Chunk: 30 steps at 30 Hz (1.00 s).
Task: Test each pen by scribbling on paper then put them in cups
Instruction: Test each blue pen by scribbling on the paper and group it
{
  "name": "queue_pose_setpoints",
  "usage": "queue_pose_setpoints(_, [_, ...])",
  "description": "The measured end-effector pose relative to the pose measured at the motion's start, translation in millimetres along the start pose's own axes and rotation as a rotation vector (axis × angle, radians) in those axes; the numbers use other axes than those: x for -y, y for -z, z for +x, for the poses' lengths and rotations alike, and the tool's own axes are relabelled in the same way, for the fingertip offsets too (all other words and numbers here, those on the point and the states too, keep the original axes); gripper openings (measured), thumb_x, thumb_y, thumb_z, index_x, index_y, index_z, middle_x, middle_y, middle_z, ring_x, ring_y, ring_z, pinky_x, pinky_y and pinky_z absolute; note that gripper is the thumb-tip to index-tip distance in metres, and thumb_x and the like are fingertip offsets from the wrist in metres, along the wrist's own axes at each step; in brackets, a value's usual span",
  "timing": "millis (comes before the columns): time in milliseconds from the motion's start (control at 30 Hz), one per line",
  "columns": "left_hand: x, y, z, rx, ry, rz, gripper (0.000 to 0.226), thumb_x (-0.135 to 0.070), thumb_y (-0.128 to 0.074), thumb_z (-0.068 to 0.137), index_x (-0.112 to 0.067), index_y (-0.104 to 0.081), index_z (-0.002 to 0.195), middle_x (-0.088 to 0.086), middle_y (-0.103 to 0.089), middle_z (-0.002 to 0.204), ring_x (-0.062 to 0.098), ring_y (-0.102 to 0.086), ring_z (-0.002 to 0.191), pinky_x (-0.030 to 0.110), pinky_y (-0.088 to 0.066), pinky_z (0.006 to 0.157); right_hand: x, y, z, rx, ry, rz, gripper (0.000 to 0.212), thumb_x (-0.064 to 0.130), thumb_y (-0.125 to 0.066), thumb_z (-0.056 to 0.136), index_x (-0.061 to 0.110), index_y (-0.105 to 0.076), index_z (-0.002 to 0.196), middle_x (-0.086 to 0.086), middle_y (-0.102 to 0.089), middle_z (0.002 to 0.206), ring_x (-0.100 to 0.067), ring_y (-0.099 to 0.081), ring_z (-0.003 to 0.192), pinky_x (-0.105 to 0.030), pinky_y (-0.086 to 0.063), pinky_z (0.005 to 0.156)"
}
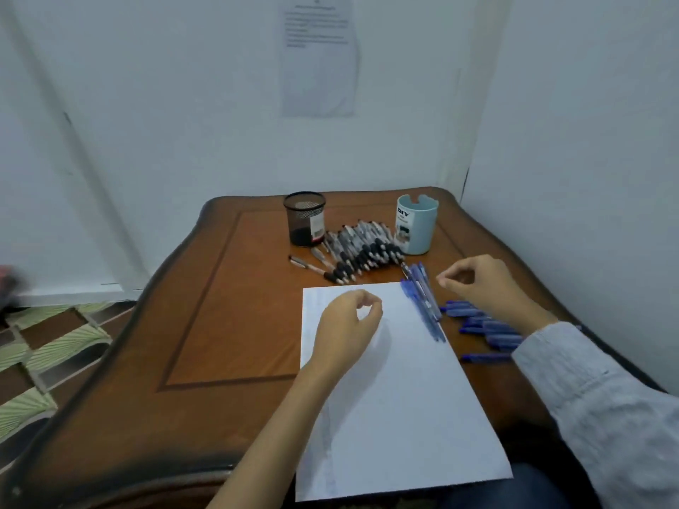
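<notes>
Single head-worn wide-angle view — looking forward and down from close above the near edge of the tabletop (227, 306), facing the corner walls (183, 104) behind it

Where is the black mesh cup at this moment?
In the head view, the black mesh cup stands far back on the table, left of the light blue cup, with black-grip pens lying between them.
</notes>
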<state>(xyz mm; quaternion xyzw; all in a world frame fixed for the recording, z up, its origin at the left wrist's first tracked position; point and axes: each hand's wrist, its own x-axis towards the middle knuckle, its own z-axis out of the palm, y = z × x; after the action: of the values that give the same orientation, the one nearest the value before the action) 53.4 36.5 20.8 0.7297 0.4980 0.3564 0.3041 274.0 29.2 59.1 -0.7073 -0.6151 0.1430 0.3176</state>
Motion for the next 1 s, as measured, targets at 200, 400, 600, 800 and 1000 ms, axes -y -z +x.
queue_pose_setpoints(200, [9.1,-26.8,20.1,0.111,-0.115,0.213,0.025,-0.025,-0.054,0.095,-0.017,-0.063,0.117,-0.003,-0.060,0.123,0.012,-0.050,0.117,0.023,-0.034,0.099,-52.3,4.3,14.1,0.040,-0.027,-0.202,0.010,0.017,-0.067,0.088,0.020,-0.074,0.096,0.001,-0.070,0.099,-0.012,-0.060,0.088,-0.031,-0.049,0.085])
queue_pose_setpoints(400, [15.5,-41.6,20.3,0.047,-0.182,0.281,0.026,-0.025,-0.053,0.095,-0.019,-0.064,0.118,-0.004,-0.056,0.133,0.010,-0.044,0.125,0.023,-0.026,0.103,-60.0,3.0,16.8,0.144,0.063,-0.478,0.022,0.028,-0.061,0.092,0.023,-0.071,0.111,0.003,-0.062,0.114,-0.018,-0.052,0.109,-0.037,-0.041,0.092])
queue_pose_setpoints(600, [19.2,-43.6,20.5,0.040,-0.195,0.306,0.025,-0.027,-0.054,0.095,-0.022,-0.062,0.118,-0.006,-0.054,0.135,0.010,-0.042,0.127,0.025,-0.025,0.103,-64.3,-1.1,16.1,0.110,0.081,-0.344,0.006,0.024,-0.059,0.093,0.025,-0.065,0.091,0.008,-0.057,0.093,-0.016,-0.053,0.099,-0.035,-0.043,0.090])
queue_pose_setpoints(800, [18.7,-43.8,21.4,0.009,-0.180,0.274,0.023,-0.023,-0.056,0.094,-0.018,-0.063,0.115,-0.004,-0.057,0.130,0.012,-0.046,0.123,0.028,-0.030,0.105,-43.0,-9.5,14.0,-0.118,0.246,-0.102,0.010,0.018,-0.041,0.102,0.018,-0.051,0.103,0.001,-0.050,0.098,-0.012,-0.053,0.082,-0.021,-0.041,0.069])
queue_pose_setpoints(1000, [21.6,-43.1,21.2,-0.045,-0.141,0.273,0.024,-0.023,-0.056,0.093,-0.016,-0.064,0.115,-0.002,-0.059,0.127,0.013,-0.047,0.121,0.028,-0.031,0.102,-30.2,-23.8,9.1,-0.168,0.316,-0.211,0.032,0.053,-0.054,0.089,0.023,-0.049,0.080,0.011,-0.052,0.069,-0.005,-0.050,0.057,-0.015,-0.039,0.053])
